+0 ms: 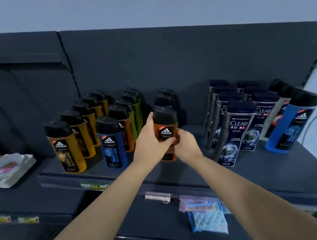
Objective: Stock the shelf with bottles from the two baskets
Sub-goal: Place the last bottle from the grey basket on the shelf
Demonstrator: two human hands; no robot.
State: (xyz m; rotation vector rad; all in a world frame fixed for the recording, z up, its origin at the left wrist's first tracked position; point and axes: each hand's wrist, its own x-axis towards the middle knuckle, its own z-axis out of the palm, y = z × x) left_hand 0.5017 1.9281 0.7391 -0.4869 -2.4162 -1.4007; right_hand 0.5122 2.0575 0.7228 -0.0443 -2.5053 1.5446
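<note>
orange bottle (166,133) sides hidden, price tags (95,185) blurred

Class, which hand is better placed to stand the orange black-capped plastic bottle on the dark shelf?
Left, probably: the left hand wraps its fingers round the orange black-capped plastic bottle, a fuller grip, while the right hand only cups its lower side.

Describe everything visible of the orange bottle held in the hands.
The orange plastic bottle has a wide black flip cap and a black label with a white adidas logo. It is upright, label facing the camera, at the front of the dark shelf, ahead of two black-capped bottles in its row. The left hand wraps its front below the logo; the right hand grips its right side. Whether its base touches the shelf cannot be told.
</note>
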